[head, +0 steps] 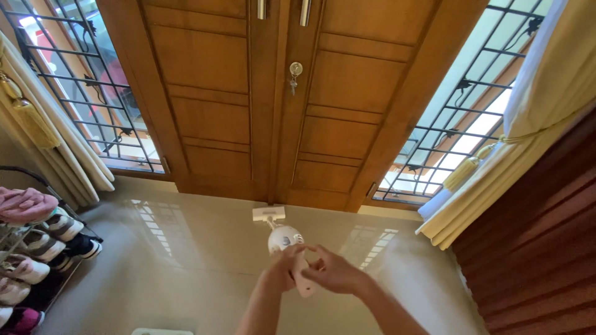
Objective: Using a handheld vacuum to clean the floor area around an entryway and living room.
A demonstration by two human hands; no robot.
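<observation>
1. Hands meet in front of the wooden double door [279, 105], low in my view: left hand [282, 270] and right hand [332, 273] both curl around one white vacuum cleaner [282, 239].
2. I see its round body just beyond the fingertips, toward the door; its flat floor head [268, 214] lies on the tiled floor [186, 260], nearest to the door.
3. Its long axis runs from the hands straight toward the door.
4. Both hands are equally near and pinch the handle end; fingers bent, not spread.
5. I see no packages or signs; a small grey mark sits on the round body. A shoe rack [37, 248] stands left of the door.
</observation>
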